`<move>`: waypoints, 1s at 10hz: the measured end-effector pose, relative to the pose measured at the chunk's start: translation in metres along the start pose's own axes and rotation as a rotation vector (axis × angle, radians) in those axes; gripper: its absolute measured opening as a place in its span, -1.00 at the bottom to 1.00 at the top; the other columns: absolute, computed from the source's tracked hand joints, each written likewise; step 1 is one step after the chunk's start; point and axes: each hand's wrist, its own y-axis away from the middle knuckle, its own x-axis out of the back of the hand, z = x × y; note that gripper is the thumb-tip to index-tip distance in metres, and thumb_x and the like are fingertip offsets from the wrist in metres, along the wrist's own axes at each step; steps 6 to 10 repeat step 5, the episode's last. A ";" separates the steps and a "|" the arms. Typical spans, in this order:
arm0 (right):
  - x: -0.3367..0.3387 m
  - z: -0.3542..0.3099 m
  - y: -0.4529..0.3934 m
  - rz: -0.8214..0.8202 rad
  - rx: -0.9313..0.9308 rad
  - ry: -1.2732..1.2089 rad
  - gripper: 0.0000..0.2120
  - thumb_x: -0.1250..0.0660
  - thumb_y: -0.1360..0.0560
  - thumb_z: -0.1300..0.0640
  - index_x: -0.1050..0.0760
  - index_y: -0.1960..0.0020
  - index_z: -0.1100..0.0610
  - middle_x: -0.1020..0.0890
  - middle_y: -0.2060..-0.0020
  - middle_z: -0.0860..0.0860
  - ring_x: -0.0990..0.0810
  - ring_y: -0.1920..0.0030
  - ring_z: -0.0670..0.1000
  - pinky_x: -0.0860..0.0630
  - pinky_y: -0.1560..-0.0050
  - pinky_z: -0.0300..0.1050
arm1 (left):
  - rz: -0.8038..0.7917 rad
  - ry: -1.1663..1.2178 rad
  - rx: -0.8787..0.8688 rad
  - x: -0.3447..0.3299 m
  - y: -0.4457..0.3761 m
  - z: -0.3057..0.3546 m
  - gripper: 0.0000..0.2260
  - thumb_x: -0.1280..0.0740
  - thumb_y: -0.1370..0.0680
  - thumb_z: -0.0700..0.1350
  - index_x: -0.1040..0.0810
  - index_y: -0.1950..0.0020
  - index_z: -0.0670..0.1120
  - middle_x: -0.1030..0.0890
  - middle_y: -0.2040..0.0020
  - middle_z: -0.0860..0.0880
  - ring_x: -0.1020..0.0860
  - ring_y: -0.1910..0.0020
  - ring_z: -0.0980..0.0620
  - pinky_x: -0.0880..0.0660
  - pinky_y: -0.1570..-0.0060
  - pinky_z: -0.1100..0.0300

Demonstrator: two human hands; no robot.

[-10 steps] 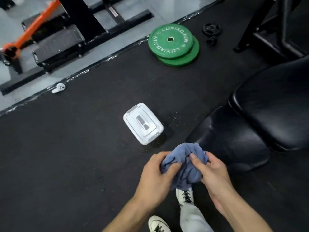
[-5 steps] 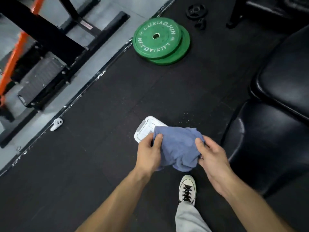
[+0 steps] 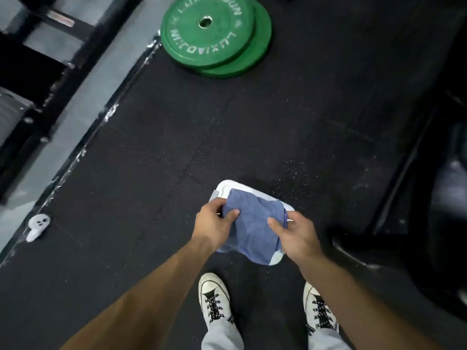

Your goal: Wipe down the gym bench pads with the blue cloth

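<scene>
Blue, soft terry cloth hangs at lower centre of the frame, above a white plastic lidded box. The left hand and right hand each pinch an upper edge. Light and limp, it likely wipes best bunched into one palm.

Low in the centre of the frame, the left hand and right hand hold the crumpled blue cloth between them, over a white lidded plastic box on the black rubber floor. Two stacked green weight plates lie at upper centre, a small white controller at the left edge, the black padded bench along the right edge. Two white laced sneakers stand below the hands.
</scene>
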 end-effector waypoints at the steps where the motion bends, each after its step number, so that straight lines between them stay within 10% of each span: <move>1: -0.028 0.043 -0.057 0.022 -0.049 0.142 -0.82 -0.49 -0.54 0.04 -0.54 0.10 0.09 -0.67 0.19 -0.02 -0.64 0.19 -0.01 -0.52 0.26 -0.19 | -0.054 -0.075 0.024 -0.031 -0.056 -0.047 -0.90 -0.47 -0.57 -0.06 -0.63 -0.04 -0.03 -0.67 0.16 0.09 -0.62 0.17 0.08 -0.57 0.04 0.19; 3: -0.052 0.094 -0.114 0.107 -0.143 0.246 -0.73 -0.46 -0.55 -0.02 -0.52 -0.05 0.17 -0.63 0.01 0.06 -0.62 -0.01 0.12 -0.55 0.00 -0.01 | -0.053 -0.130 0.005 -0.074 -0.114 -0.096 -0.88 -0.49 -0.54 -0.06 -0.61 0.09 -0.07 -0.65 0.27 0.03 -0.58 0.28 0.06 -0.45 0.28 0.26; 10: -0.049 0.083 -0.105 0.146 -0.132 0.301 -0.68 -0.45 -0.54 -0.10 -0.50 -0.09 0.12 -0.64 -0.02 0.04 -0.57 0.04 0.05 -0.43 0.07 -0.12 | -0.017 -0.249 -0.057 -0.070 -0.109 -0.078 -0.82 -0.49 -0.55 -0.05 -0.58 -0.10 -0.03 -0.55 -0.01 0.05 -0.54 0.21 0.17 -0.41 0.08 0.26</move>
